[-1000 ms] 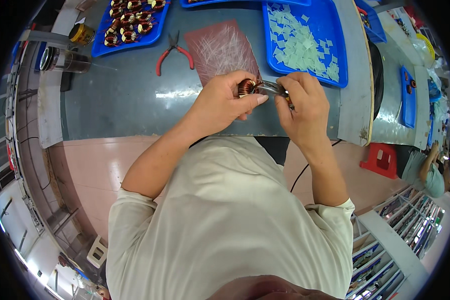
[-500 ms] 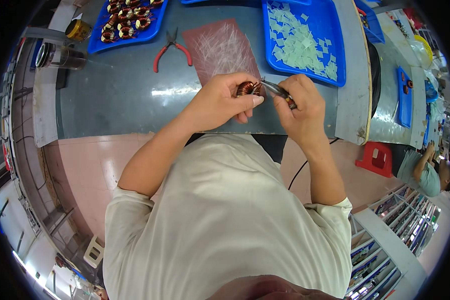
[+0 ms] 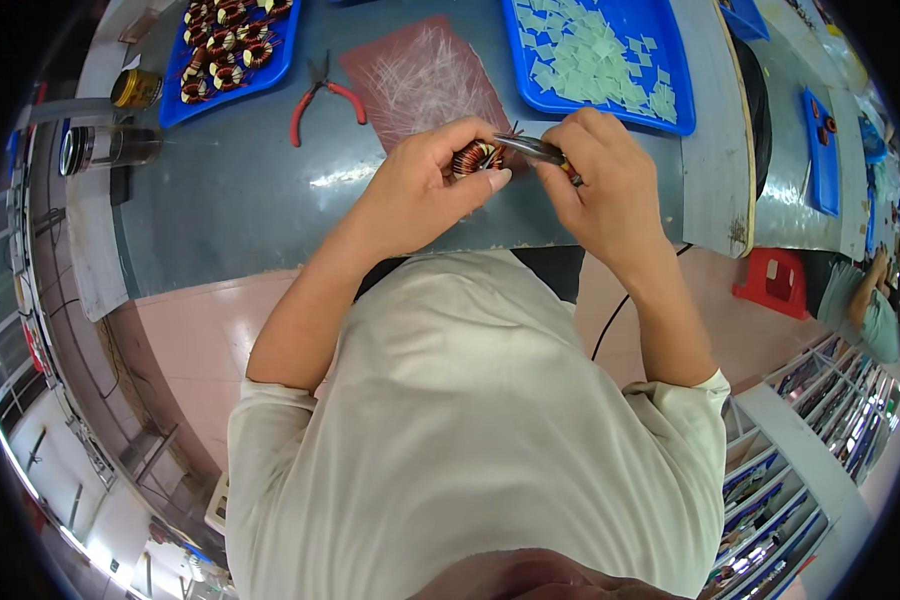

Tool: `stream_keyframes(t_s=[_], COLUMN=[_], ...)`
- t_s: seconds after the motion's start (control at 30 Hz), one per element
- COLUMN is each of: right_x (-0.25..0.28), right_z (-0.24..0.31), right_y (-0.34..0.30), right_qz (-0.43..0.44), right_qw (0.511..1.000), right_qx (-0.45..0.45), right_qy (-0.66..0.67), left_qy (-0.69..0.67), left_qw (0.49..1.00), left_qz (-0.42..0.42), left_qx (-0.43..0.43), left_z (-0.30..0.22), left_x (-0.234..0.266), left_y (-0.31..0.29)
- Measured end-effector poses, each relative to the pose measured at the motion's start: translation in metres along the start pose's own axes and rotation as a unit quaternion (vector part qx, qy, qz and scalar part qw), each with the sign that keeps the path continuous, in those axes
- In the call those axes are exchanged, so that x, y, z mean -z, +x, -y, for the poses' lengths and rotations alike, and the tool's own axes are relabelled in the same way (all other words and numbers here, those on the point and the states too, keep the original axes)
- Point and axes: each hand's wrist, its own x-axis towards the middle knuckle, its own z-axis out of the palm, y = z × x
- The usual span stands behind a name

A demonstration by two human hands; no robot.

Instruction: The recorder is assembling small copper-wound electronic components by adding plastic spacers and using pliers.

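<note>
Between the thumb and fingers of my left hand (image 3: 425, 190) sits a copper-wound toroid coil (image 3: 475, 158), held just above the near part of the bench. My right hand (image 3: 610, 185) is closed around a pair of pliers (image 3: 535, 149) with dark, slim jaws. Those jaws point left and meet the coil's upper right side, where short wire ends stick up. Whether the tips grip a wire is too small to tell. Behind my hands lies a reddish-brown sheet (image 3: 425, 80) covered with thin clear strands.
Red-handled cutters (image 3: 322, 100) lie left of the sheet. A blue tray (image 3: 280, 62) of similar coils stands at the far left, near two jars (image 3: 115, 148). Another blue tray (image 3: 682, 110) holds pale green square pieces. A seated person (image 3: 865, 305) is at the far right.
The view has shifted and turned slightly. The coil has tilted so its ring opening shows more, and the pliers now lie flatter across its top right.
</note>
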Motion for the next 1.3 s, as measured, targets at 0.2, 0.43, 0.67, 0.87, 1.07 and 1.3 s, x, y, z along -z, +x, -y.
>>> stream_keyframes(t_s=[0.2,0.43,0.67,0.87,1.07,1.3], right_x=[0.008,0.018,0.023,0.009,0.014,0.025], right_z=[0.003,-0.013,-0.022,-0.04,-0.039,-0.019], right_y=[-0.008,0.002,0.006,0.004,0.023,0.015], right_qz=[-0.013,0.055,0.165,0.209,0.239,0.046], right_qw=[0.996,0.996,0.982,0.968,0.951,0.997], right_qx=[0.019,-0.05,-0.079,-0.121,-0.165,-0.067], right_qy=[-0.085,0.038,0.05,0.071,0.103,0.012], left_qy=[-0.102,-0.051,0.096,0.134,0.038,-0.019], left_qw=[0.993,0.994,0.989,0.987,0.999,0.999], left_qz=[-0.047,-0.038,0.014,0.07,0.03,-0.041], left_qx=[0.04,-0.092,-0.108,-0.051,-0.021,0.015], left_z=[0.001,0.02,0.014,0.006,0.012,-0.005], left_x=[-0.01,-0.015,-0.006,-0.003,-0.007,0.0], left_y=[-0.003,-0.005,-0.005,0.005,0.011,0.016])
